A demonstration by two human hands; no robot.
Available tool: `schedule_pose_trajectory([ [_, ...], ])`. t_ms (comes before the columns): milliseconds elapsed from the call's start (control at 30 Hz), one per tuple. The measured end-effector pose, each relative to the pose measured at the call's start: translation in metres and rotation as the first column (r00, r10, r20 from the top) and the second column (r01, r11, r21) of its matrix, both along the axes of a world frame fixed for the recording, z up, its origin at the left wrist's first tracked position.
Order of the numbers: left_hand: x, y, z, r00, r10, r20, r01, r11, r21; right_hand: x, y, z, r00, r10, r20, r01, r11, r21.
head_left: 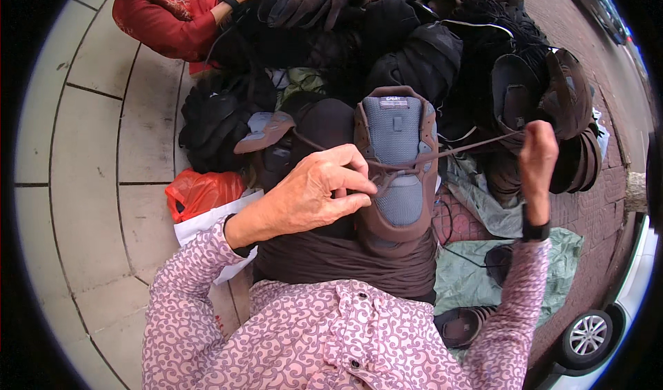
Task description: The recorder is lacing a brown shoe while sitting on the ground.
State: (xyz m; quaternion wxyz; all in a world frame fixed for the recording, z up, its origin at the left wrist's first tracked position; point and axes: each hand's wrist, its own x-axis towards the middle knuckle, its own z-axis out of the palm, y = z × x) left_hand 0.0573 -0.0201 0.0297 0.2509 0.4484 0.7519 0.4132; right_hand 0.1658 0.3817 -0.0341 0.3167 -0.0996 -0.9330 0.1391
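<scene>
A brown shoe upper (pixel 395 224) with a blue-grey mesh tongue (pixel 395 141) lies over my lap, its toe toward me. A thin brown shoelace (pixel 476 144) crosses its middle and stretches out to the right. My left hand (pixel 311 190) is at the upper's left edge, thumb and fingers pinched on the lace by the eyelets. Out to the right and raised, my right hand (pixel 539 155) is closed around the lace, which is drawn taut toward it. A bundle of brown laces (pixel 338 259) lies across my lap under the toe.
Stacks of dark shoe uppers (pixel 418 62) surround the far side. Across from me, a person in a red top (pixel 166 24) rests a hand on one stack. An orange plastic bag (pixel 205 191) sits at left, a green sheet (pixel 469 286) at right. Parked cars (pixel 590 338) line the right side.
</scene>
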Motion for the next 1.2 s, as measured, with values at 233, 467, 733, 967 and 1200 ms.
schedule_pose_trajectory([
  [233, -0.001, 0.017, -0.010, 0.937, 0.272, -0.218, -0.254, 0.961, 0.108, 0.012, 0.089, -0.005, 0.975, -0.165, 0.150, 0.151, 0.983, 0.102],
  [467, -0.004, 0.016, -0.017, 0.918, 0.315, -0.242, -0.316, 0.948, 0.035, -0.006, -0.080, 0.011, 0.915, 0.397, 0.071, -0.144, 0.486, -0.862],
  [733, -0.011, 0.015, -0.012, 0.941, 0.230, -0.248, -0.242, 0.970, -0.018, -0.013, -0.154, 0.019, 0.869, 0.495, 0.026, -0.346, 0.644, -0.682],
  [967, -0.007, 0.020, -0.005, 0.943, 0.206, -0.263, -0.219, 0.975, -0.024, -0.016, -0.161, 0.027, 0.849, 0.527, 0.028, -0.451, 0.752, -0.481],
  [1200, -0.009, 0.018, -0.005, 0.948, 0.233, -0.215, -0.237, 0.971, 0.006, -0.025, -0.152, 0.034, 0.830, 0.555, 0.065, -0.441, 0.722, -0.533],
])
